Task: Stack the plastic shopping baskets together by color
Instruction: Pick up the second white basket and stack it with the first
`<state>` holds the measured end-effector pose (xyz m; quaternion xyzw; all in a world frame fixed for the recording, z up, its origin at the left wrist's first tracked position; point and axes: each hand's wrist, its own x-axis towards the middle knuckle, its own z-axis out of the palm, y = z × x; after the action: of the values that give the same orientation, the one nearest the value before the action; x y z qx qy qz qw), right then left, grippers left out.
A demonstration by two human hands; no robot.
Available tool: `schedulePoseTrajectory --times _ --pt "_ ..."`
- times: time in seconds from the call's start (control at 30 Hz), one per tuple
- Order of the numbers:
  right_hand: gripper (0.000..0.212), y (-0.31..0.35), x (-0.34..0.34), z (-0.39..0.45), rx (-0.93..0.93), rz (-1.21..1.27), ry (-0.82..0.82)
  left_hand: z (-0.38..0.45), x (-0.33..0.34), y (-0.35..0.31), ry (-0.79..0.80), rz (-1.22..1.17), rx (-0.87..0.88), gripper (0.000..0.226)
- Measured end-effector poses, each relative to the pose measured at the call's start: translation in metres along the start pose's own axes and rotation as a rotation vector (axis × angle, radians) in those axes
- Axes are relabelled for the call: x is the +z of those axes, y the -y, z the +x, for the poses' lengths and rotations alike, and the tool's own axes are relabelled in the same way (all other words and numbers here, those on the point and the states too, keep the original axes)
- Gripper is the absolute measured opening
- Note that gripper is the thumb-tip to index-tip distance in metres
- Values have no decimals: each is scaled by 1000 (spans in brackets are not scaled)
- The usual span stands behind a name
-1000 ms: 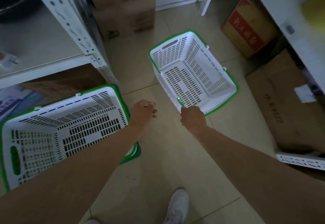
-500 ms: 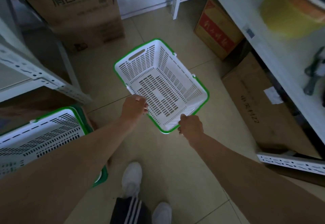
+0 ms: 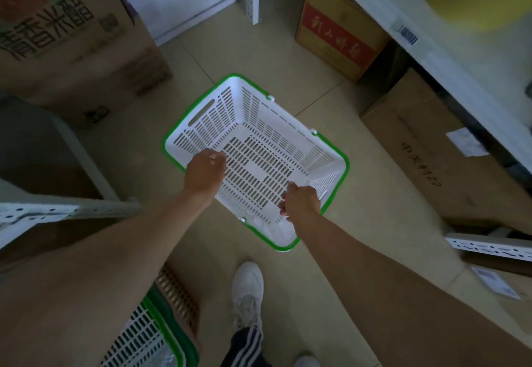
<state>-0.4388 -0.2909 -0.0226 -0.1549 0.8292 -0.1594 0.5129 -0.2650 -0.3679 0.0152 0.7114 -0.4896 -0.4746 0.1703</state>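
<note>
A white slotted shopping basket with a green rim point(image 3: 259, 142) is in the middle of the view, over the tiled floor. My left hand point(image 3: 205, 171) grips its near-left rim. My right hand point(image 3: 300, 201) is closed on the near-right rim. A second white basket with a green rim point(image 3: 149, 335) shows at the bottom left, mostly hidden behind my left forearm.
Cardboard boxes stand at the upper left point(image 3: 72, 38), far right point(image 3: 339, 32) and right point(image 3: 431, 147). Metal shelving runs along the left point(image 3: 37, 211) and the right point(image 3: 431, 29). My white shoe point(image 3: 247, 291) is on the floor below the basket.
My left hand has taken hold of the basket's rim alongside the right hand. The view has shifted forward, so the second basket has slid to the bottom left corner.
</note>
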Motion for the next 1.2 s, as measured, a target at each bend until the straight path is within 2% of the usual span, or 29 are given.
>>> schedulePoseTrajectory --times 0.07,0.17,0.33,0.4,0.57,0.7,0.83,0.97,1.07,1.2 --pt "54 9 5 6 30 52 -27 19 -3 0 13 112 36 33" --pt "50 20 3 15 113 131 -149 48 -5 -2 34 367 94 34" --pt "50 22 -14 34 176 107 -274 97 -9 -3 36 568 151 46" --pt "50 19 -17 39 191 83 -399 112 -8 -6 13 607 192 49" --pt "25 7 -16 51 143 114 -681 149 -2 0 -89 749 222 64" --pt "32 -4 -26 66 91 104 -802 165 8 -8 -128 748 188 56" --pt "51 -14 -32 82 199 126 -757 185 17 -7 -155 746 218 59" --pt "57 -18 -23 93 365 228 -639 202 23 -11 -158 717 161 63" --pt "53 -15 -17 97 446 311 -555 216 24 -8 -160 708 109 64" --pt "39 -19 -17 101 437 244 -573 224 22 -2 -167 720 61 63"
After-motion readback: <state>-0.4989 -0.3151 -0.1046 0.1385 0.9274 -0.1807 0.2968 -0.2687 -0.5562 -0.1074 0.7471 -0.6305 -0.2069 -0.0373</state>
